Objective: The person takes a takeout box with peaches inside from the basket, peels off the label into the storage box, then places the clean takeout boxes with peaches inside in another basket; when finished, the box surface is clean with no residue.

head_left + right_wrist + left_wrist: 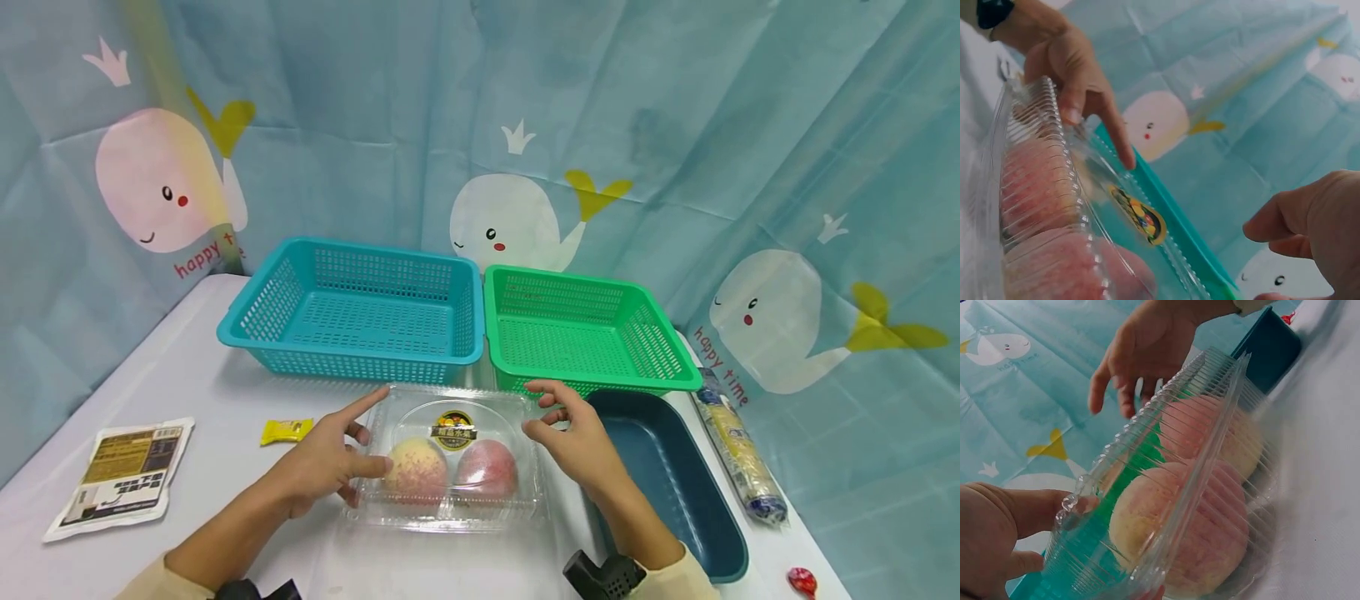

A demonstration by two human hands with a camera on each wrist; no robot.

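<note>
Left hand (321, 464), fingers spread, touches the clear box (491, 418) on the table (217, 442), right hand (576, 435) loosely parted beside it, blue basket (360, 321) and green basket (562, 342) close behind, dark tray (663, 454) at right.

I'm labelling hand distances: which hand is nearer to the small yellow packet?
Left. The left hand is just right of the yellow packet, at the left side of the clear container; the right hand is farther off, by its right side.
</note>
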